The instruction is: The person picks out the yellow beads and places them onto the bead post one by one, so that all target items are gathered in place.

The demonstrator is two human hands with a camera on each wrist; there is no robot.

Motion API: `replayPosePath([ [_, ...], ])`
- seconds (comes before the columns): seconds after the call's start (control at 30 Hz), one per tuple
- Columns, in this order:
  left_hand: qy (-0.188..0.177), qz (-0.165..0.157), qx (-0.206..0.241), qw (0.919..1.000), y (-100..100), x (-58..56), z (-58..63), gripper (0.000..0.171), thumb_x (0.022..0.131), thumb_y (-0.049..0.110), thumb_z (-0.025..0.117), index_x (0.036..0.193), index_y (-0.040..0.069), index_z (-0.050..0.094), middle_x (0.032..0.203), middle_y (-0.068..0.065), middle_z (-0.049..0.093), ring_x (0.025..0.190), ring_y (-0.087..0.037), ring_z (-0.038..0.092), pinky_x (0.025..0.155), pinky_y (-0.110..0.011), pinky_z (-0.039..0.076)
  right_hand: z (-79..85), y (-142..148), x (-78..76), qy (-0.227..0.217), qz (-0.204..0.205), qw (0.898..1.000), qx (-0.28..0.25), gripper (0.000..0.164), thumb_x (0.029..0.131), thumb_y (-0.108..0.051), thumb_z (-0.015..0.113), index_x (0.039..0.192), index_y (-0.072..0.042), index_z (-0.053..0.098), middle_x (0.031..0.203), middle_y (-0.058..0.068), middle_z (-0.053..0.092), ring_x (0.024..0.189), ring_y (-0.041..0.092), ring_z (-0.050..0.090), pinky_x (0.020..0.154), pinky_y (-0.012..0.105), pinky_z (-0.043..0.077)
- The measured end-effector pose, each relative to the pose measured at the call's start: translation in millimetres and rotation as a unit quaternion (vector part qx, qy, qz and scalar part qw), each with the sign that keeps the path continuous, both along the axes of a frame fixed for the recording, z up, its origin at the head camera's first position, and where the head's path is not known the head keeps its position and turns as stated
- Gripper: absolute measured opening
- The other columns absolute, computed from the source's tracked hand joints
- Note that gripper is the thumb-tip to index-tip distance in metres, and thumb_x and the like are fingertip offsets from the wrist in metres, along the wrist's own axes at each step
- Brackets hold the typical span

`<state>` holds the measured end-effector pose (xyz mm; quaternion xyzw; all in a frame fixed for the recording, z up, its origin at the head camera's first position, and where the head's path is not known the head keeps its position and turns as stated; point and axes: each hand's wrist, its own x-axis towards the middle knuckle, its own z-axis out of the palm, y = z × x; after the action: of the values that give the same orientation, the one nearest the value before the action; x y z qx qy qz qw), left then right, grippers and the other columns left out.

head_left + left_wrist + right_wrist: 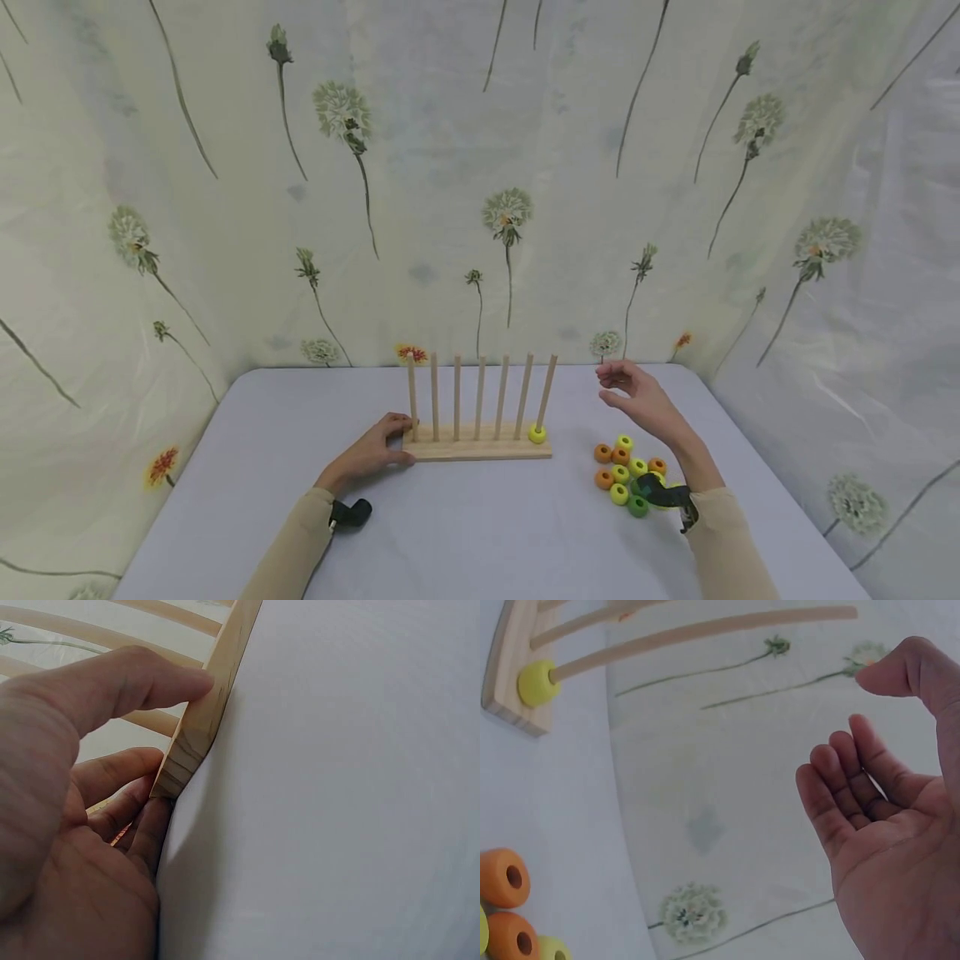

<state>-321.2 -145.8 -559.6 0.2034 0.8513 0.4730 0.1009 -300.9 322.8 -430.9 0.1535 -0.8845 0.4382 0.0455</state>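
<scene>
A wooden peg rack [480, 452] with a row of several upright pegs stands on the table. One yellow bead [537, 434] sits at the foot of its rightmost peg, against the base. My left hand [378, 446] grips the rack's left end. In the left wrist view the thumb [169, 684] lies on the near edge of the base and the other fingers are behind its end. Raised to the right of the rack, my right hand [637, 398] has loosely bent fingers and nothing between thumb and fingertips. The right wrist view shows it apart from the pegs.
Loose orange, yellow and green beads [619, 473] lie in a cluster right of the rack, partly covered by the right wrist's camera [663, 493]. A cloth with a dandelion print [435, 208] hangs behind the table's far edge. The white tabletop [480, 533] spreads in front.
</scene>
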Motion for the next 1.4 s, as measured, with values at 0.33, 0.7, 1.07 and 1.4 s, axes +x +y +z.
replayPosePath([
  [0.33, -0.008, 0.004, 0.004, 1.0000, -1.6, -0.9, -3.6, 0.072, 0.076, 0.026, 0.081, 0.137, 0.001, 0.050, 0.143, -0.011, 0.042, 0.140, -0.034, 0.032, 0.114, -0.055, 0.025, -16.7, 26.1, 9.8, -0.019, 0.003, 1.000, -0.007, 0.039, 0.093, -0.012, 0.062, 0.127, 0.001, 0.048, 0.125, 0.017, 0.053, 0.113, 0.019, 0.056, 0.086, 0.010, 0.046],
  [0.7, 0.001, -0.002, 0.002, 1.0000, -0.4, 0.9, -2.4, 0.070, 0.078, 0.024, 0.080, 0.136, -0.001, 0.051, 0.142, -0.013, 0.043, 0.138, -0.035, 0.035, 0.113, -0.055, 0.026, -41.9, 58.5, 15.3, -0.050, -0.027, 0.998, 0.013, 0.041, 0.094, -0.014, 0.061, 0.129, 0.003, 0.046, 0.126, 0.020, 0.053, 0.118, 0.038, 0.052, 0.086, 0.011, 0.047],
  [1.07, -0.003, 0.005, 0.002, 1.0000, -0.8, 1.4, 1.0, 0.071, 0.077, 0.024, 0.080, 0.137, 0.000, 0.050, 0.142, -0.012, 0.043, 0.139, -0.034, 0.033, 0.113, -0.055, 0.026, -68.8, 77.6, 13.2, -0.105, -0.040, 0.994, 0.019, 0.043, 0.094, -0.013, 0.058, 0.132, 0.002, 0.045, 0.131, 0.026, 0.050, 0.119, 0.039, 0.051, 0.090, 0.027, 0.052],
  [1.4, -0.006, -0.004, 0.008, 0.9999, -0.7, 3.2, 1.7, 0.073, 0.077, 0.025, 0.080, 0.137, -0.002, 0.049, 0.143, -0.014, 0.041, 0.139, -0.035, 0.033, 0.113, -0.056, 0.026, -87.5, 83.7, 7.8, -0.138, -0.033, 0.990, 0.004, 0.045, 0.094, -0.009, 0.058, 0.134, 0.005, 0.043, 0.130, 0.025, 0.051, 0.117, 0.037, 0.052, 0.089, 0.026, 0.051],
])
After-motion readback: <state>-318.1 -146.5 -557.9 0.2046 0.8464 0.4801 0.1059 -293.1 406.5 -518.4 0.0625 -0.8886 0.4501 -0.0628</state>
